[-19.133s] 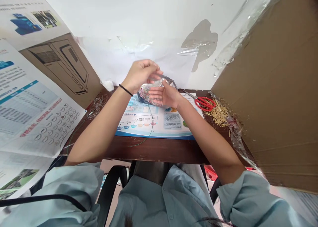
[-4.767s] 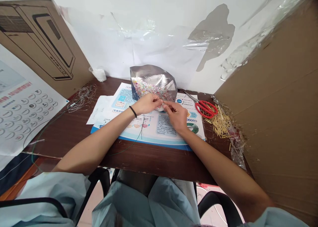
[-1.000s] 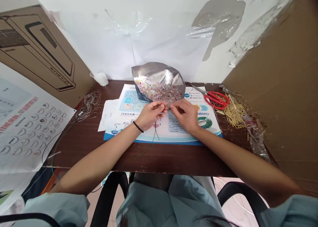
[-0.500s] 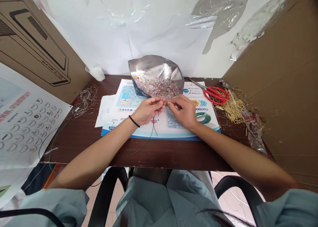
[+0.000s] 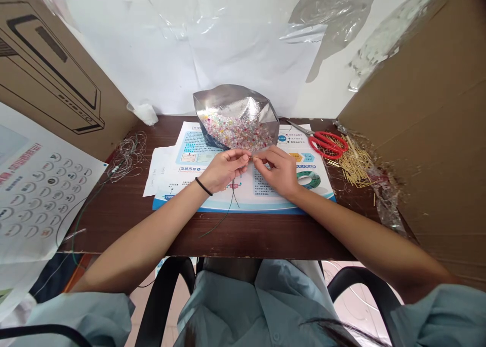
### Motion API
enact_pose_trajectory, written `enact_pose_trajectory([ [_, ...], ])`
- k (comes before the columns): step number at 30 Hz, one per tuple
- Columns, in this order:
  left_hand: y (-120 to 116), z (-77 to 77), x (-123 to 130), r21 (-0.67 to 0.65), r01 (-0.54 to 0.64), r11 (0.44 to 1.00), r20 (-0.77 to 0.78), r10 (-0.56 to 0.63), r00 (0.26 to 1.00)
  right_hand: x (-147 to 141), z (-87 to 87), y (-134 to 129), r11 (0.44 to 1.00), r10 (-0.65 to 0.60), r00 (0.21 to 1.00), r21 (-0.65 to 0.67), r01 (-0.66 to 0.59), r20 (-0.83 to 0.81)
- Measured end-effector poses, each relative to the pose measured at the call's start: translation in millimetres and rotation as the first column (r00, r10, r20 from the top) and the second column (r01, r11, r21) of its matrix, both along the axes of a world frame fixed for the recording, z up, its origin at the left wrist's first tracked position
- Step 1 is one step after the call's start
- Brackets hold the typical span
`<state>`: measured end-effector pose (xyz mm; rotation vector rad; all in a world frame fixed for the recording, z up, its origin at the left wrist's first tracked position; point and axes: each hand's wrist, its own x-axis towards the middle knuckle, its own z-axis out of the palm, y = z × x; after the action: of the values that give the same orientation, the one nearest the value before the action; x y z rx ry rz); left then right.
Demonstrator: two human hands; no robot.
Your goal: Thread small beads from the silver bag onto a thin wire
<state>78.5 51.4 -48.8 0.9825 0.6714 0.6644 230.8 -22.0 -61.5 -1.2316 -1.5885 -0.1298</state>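
Seen from the head camera, both hands are raised just above the printed leaflet (image 5: 296, 205) and closed into pinches, their fingertips almost meeting. The left hand (image 5: 224, 171), with a black wristband (image 5: 204, 186) above it, curls its thumb and forefinger around a thin wire (image 5: 250, 157); the right hand (image 5: 275, 171) pinches the same wire close by, its other fingers loosely bent. Too fine to make out exactly at the grip, the wire shows only as a short glinting line between them, while a dark green wire (image 5: 227, 218) hangs from beneath the hands and trails across the leaflet onto the table.

Just beyond the fingertips, a silver foil bag (image 5: 235, 101) sits open on the leaflet, full of multicoloured beads (image 5: 235, 133) — its lower edge nearly at the hands. The brown wooden table (image 5: 261, 238) leaves a strip of bare top between leaflet and near edge. Out to the right lie red-handled scissors (image 5: 326, 143) and loose brass pins (image 5: 353, 164), well apart from the right hand; a tangle of fine wire (image 5: 129, 157) lies far left.
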Motion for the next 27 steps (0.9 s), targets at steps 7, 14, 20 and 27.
enact_pose_trajectory([
  [7, -1.5, 0.4, -0.1, 0.006, 0.0, 1.0, -0.037, 0.001, 0.999, 0.1, 0.3, -0.6, 0.999, -0.016, 1.0, -0.048, 0.017, 0.004],
  [14, -1.3, -1.0, -0.4, 0.048, 0.011, 0.999, -0.056, -0.008, 0.998, 0.1, 1.0, -1.1, 0.996, -0.03, 1.0, -0.082, 0.03, 0.005],
  [20, -2.4, -0.3, -0.6, 0.059, -0.001, 0.998, -0.106, 0.008, 0.994, 1.0, -1.9, -0.3, 0.998, -0.042, 0.998, -0.041, 0.044, 0.035],
  [27, -5.5, 6.2, 0.5, 0.041, -0.014, 0.999, -0.075, 0.017, 0.997, 4.2, -8.2, 2.2, 0.999, -0.033, 0.997, -0.006, 0.033, 0.072],
])
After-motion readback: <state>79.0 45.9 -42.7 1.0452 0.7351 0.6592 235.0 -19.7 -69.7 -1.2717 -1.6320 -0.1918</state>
